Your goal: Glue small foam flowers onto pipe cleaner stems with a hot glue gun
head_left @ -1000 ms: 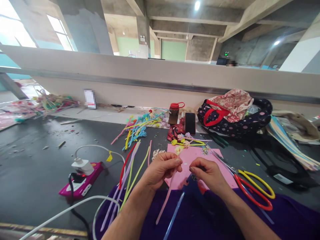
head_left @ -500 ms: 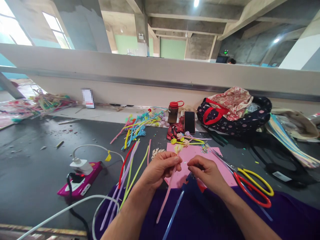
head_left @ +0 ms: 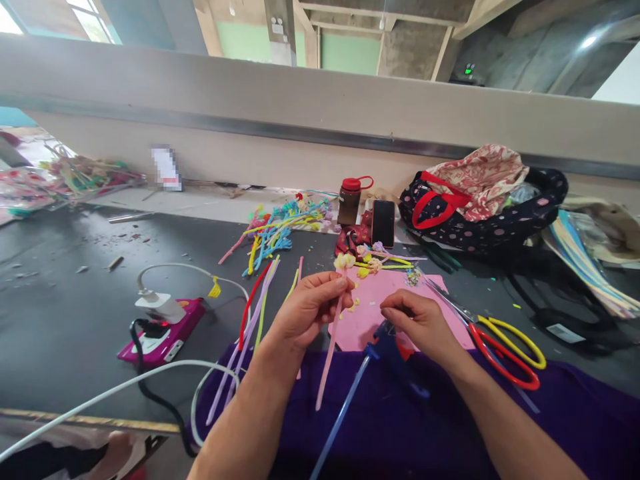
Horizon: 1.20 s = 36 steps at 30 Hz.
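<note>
At the centre of the frame, our left hand pinches a pink pipe-cleaner stem just below its cream flower head. The grip of our right hand has thumb and fingertips pressed together; we cannot tell whether something tiny sits between. A gap parts our hands over the pink sheet, with scissors bounding its right. The worktop's near edge shows lower left. Our right hand partly hides the blue glue gun; the frame's bottom cuts off its glue stick.
</note>
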### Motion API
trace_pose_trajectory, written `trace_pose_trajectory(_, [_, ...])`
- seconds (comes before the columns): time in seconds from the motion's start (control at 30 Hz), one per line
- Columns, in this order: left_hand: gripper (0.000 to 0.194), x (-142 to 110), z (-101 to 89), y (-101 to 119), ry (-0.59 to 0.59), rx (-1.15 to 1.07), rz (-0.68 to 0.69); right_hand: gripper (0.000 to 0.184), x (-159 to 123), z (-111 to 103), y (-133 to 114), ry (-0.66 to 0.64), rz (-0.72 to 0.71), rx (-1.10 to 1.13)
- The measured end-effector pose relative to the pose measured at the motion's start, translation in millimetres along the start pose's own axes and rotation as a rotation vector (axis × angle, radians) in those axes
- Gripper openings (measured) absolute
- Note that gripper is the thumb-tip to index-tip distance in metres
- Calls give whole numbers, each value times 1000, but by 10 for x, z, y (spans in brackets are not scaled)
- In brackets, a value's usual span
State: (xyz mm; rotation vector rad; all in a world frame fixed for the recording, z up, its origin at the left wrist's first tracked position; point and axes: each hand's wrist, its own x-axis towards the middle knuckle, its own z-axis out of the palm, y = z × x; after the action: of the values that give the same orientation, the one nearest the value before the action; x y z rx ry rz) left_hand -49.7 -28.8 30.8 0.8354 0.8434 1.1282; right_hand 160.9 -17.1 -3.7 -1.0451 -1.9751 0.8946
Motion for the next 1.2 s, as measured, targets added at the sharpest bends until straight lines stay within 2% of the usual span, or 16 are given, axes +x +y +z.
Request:
trace_pose_trajectory(0.13, [18,0,2,6,14,-9,19,10,30,3,40,25,-61,-52])
trace_pose_trajectory(0.3, [17,-7,-9,38,46,-64,50,12,53,-5,131,41,-66,-61])
trace_pose_trajectory(0.43, [15,-29,-51,97,78,-116,95,12,100,-16,153,4,-46,-73])
trace_pose_trajectory(0.57, [15,-35,-96,140,136,-146,123,10,271,7,62,-88,-82,-150])
trace_pose_trajectory(0.73, [15,-29,-138,166,192,-173,150,14,714,188,4,-240,-222,-468])
trace_pose_trajectory(0.8, [15,-31,-159,179,204,-184,152,16,919,288,41,-278,-212,-622])
trace_pose_trajectory(0.93, [15,-36,-216,206,222,-178,200,21,1241,454,143,-333,-195,-711])
trace_pose_trajectory(1.07, [14,-34,-257,221,249,-166,210,23,1371,591,166,-402,-208,-776])
trace_pose_trajectory(1.2, [16,-25,-272,222,278,-154,201,22,1339,706,95,-460,-247,-801])
